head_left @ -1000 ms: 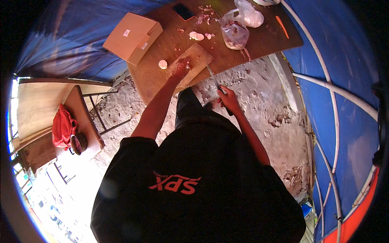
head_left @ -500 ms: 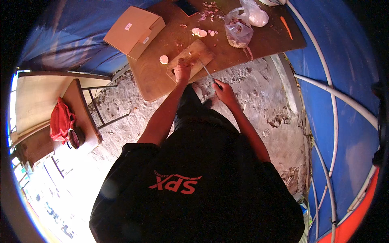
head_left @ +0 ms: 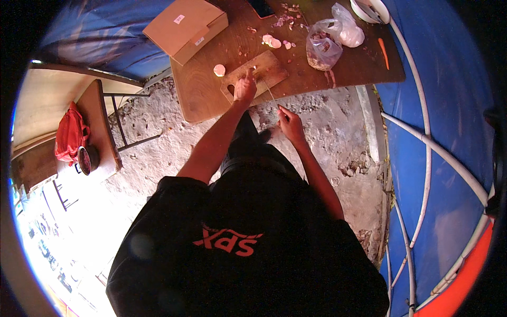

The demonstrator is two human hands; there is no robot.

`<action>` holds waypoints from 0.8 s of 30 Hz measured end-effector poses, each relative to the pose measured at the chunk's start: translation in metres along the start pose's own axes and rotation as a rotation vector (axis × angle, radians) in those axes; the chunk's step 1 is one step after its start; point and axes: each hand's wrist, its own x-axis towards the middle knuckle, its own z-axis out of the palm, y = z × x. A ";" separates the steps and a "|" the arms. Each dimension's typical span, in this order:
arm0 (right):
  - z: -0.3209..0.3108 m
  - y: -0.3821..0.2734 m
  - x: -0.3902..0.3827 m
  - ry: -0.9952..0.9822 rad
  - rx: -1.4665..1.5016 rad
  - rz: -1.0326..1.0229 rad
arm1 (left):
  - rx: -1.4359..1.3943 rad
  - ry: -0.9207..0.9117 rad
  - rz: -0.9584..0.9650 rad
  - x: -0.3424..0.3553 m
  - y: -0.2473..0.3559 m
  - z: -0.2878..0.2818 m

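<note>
Now that knife (head_left: 271, 95) has swung inward from right end of cutting board (head_left: 272, 66), I have blade over board's near edge, upper middle of frame, closer to left hand (head_left: 245, 90); blade and work now sit close. Right hand (head_left: 290, 124) wraps handle. Left fingers reach beside small pale piece (head_left: 255, 67); pinching or not, cannot tell. Pale round chunk (head_left: 219, 70) on tabletop (head_left: 198, 98), left of board.

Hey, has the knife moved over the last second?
Yes: the knife has shifted left along the cutting board, farther from the clear bag.
</note>
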 end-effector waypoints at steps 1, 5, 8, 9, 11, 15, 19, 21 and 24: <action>-0.004 0.001 0.000 -0.054 0.034 0.061 | -0.005 -0.058 0.059 0.000 -0.004 -0.004; -0.001 0.000 0.002 -0.082 0.136 0.095 | -0.180 0.010 0.188 -0.006 -0.011 -0.008; 0.004 0.001 0.006 -0.007 0.053 0.027 | -0.175 0.136 0.105 -0.015 -0.008 -0.005; 0.005 0.002 0.007 0.018 0.009 0.016 | -0.202 0.145 0.073 -0.016 -0.006 -0.004; 0.007 0.003 0.009 0.031 -0.043 0.042 | -0.257 0.129 -0.015 -0.019 -0.003 0.001; 0.007 0.005 0.010 -0.007 -0.049 0.093 | -0.229 0.201 -0.035 -0.017 -0.001 0.009; 0.010 0.001 0.009 -0.011 -0.044 0.070 | -0.261 0.219 -0.059 -0.017 0.000 0.012; 0.010 -0.002 0.007 0.000 -0.055 0.021 | -0.259 0.227 -0.081 -0.017 0.002 0.011; 0.007 -0.007 0.002 -0.003 -0.077 0.032 | -0.226 0.239 -0.119 -0.016 0.007 0.007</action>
